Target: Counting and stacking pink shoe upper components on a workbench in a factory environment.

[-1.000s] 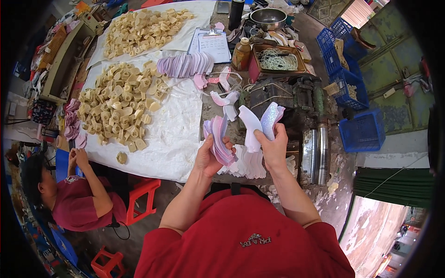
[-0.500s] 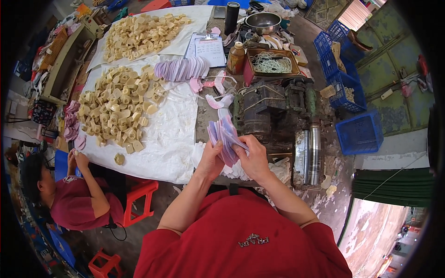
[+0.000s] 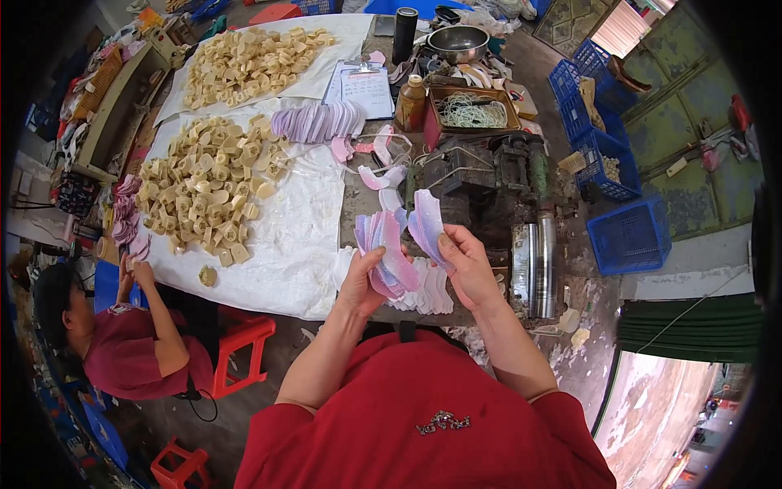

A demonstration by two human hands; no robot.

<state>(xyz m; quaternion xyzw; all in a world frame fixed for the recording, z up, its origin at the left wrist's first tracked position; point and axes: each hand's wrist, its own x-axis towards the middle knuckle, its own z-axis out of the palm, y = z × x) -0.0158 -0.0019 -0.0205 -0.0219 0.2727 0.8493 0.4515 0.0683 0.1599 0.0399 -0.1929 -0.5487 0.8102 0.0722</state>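
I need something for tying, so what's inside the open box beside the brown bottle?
Inside the box lies a loose tangle of pale cord. Whatever may lie beneath the tangle is covered and cannot be seen.

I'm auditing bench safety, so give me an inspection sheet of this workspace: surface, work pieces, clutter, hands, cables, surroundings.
Surface: wrinkled white sheet, bearing two heaps of beige moulded pieces
Work pieces: curved, flat pink-and-lilac pieces
Clutter: round silver metal bowl; open box of tangled pale cord
Hands: left hand grips a fanned stack; right hand grips a smaller portion, count unclear
Cables: thin black loop, perhaps a cable, beside the seated co-worker
Surroundings: blue plastic crate and dark-green curtain, right
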